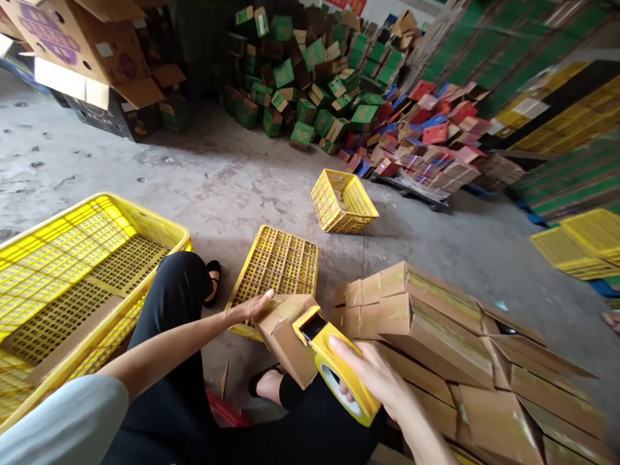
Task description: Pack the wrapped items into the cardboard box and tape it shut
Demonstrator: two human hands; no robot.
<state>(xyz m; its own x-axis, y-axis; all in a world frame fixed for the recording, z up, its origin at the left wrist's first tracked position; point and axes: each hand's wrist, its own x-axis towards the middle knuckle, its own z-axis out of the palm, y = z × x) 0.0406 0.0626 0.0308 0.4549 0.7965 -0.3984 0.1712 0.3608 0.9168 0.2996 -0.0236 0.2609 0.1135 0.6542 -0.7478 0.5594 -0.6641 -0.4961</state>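
Observation:
In the head view a small brown cardboard box (pixel 291 352) is held tilted in front of my knees. My left hand (pixel 256 306) grips its far left edge, thumb up along the top and the other fingers partly hidden. My right hand (pixel 371 371) is wrapped round a yellow tape dispenser (pixel 356 407) with a roll of tape in it. The dispenser's dark head rests against the right side of the box's top. Beneath the box, an upturned yellow plastic crate (pixel 276 258) lies on the floor.
On my left is a large yellow crate (pixel 104 294) with cardboard inside. Stacked brown boxes (pixel 445 336) stand close by on the right. A smaller yellow crate (pixel 343 203) is farther out. Heaps of green boxes (pixel 303 132) and red boxes (pixel 436 132) lie at the back.

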